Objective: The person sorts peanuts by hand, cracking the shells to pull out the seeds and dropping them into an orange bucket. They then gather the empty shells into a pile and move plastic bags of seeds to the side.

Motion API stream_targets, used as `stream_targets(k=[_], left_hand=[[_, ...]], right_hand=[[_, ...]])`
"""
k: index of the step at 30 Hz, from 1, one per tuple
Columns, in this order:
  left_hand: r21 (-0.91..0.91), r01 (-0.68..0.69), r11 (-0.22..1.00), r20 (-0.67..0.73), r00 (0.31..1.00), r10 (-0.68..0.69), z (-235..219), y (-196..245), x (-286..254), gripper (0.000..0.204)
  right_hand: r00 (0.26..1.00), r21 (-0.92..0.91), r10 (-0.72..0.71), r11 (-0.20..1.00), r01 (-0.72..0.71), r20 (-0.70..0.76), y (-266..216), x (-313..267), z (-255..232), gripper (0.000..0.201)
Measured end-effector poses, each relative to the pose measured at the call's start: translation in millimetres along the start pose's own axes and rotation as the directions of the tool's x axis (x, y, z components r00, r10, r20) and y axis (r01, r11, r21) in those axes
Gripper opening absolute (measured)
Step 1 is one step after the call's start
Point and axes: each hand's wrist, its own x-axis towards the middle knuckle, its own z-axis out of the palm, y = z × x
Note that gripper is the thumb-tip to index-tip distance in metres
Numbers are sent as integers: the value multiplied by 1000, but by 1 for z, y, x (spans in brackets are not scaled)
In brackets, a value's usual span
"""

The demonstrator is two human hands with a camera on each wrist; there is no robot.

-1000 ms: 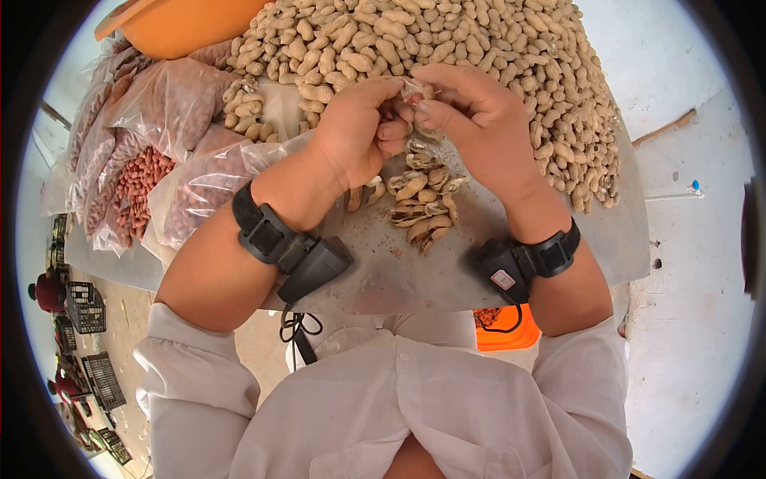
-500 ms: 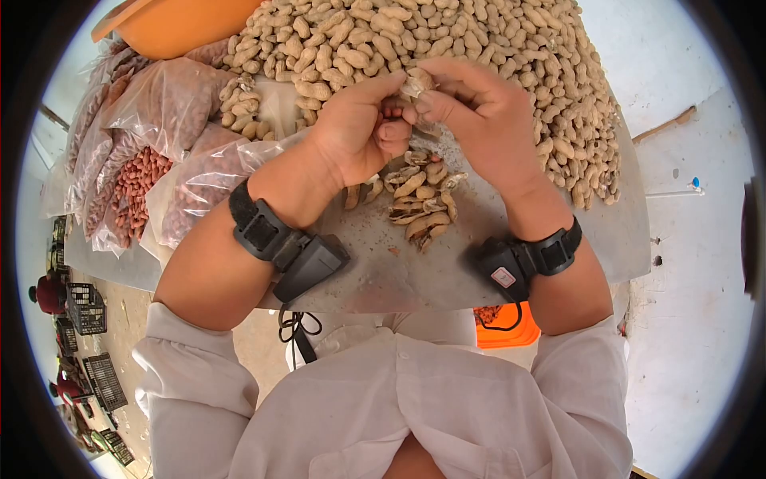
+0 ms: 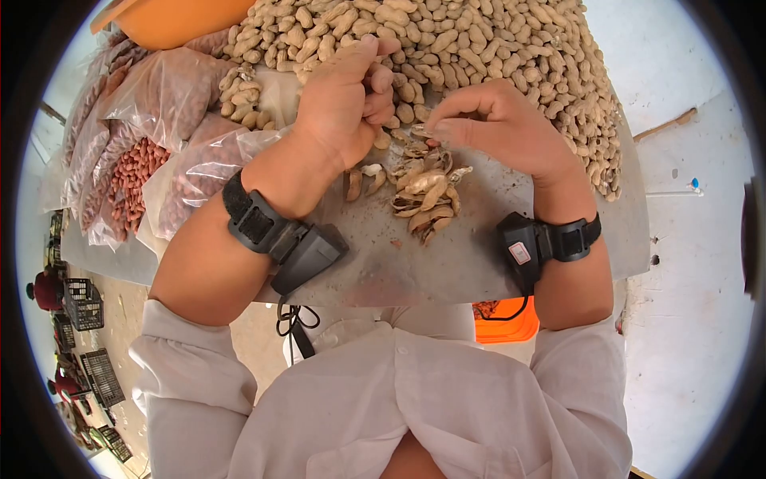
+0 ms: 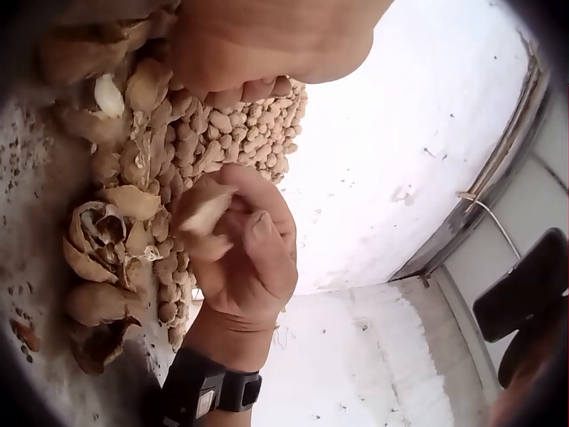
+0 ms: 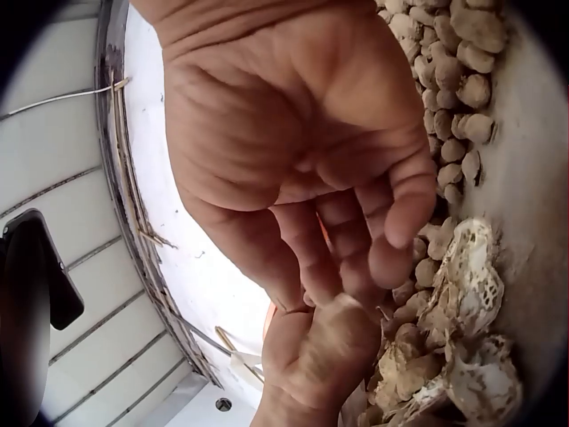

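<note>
Over the near edge of the peanut pile [image 3: 479, 48], my left hand [image 3: 339, 104] has its thumb and index finger apart and the other fingers bent in. Whether anything lies in its palm, I cannot tell. To the right, my right hand [image 3: 511, 132] hangs with loosely bent fingers above a small heap of broken shells [image 3: 427, 191]. A blurred shell [image 4: 206, 213] shows at its fingers in the left wrist view, with the thumb apart from it. The right wrist view also has a blurred shell [image 5: 342, 334] below the fingertips, in front of my left hand [image 5: 307, 365].
Clear plastic bags [image 3: 171, 96] of reddish kernels [image 3: 136, 180] lie at the left, under an orange basin [image 3: 175, 20]. The grey tabletop [image 3: 383, 263] has crumbs on it. Below the table edge is an orange container [image 3: 511, 323]; black crates stand on the floor at left.
My hands were together around a shell and have parted. The left hand has moved forward over the pile; the right has come back and right, above the broken shells.
</note>
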Motion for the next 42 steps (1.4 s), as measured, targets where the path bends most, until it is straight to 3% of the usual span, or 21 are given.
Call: stream_targets(k=[5,20,24,26,29,30,33,38,42], left_hand=[[18,6,1000,-19,1000,-5,1,0,0,25],[50,106,993,17,994,-107,-1,0,1,28],[91,150,984,-11,989,-150,2,-1,-1,33],[96,253,963,-5,967,-254,3,0,-1,33],[28,388,921,74,918,-389,3,0,0,32],[-5,432,902,115,896,-428,2,0,1,31],[-103,372,923,119,925,-360,-2,2,5,25],[-83,249,965,118,964,-239,-6,-1,6,19],[-22,210,977,66,976,-208,1,-1,1,20]], right_hand=[[1000,-427,-13,904,22,26,9,3,7,15],[998,-592,-56,805,48,5,14,4,14,7],[982,-363,-58,932,-12,-180,-4,1,8,9],[949,-147,-77,989,33,-307,-11,3,10,10],[880,119,-125,973,200,-459,-4,10,23,10],[873,71,-112,984,165,-474,-1,10,22,10],[875,-134,-95,990,34,-474,8,11,16,11],[954,-551,-1,817,-172,-299,13,13,24,17],[959,-569,-1,805,-167,-282,13,16,26,18]])
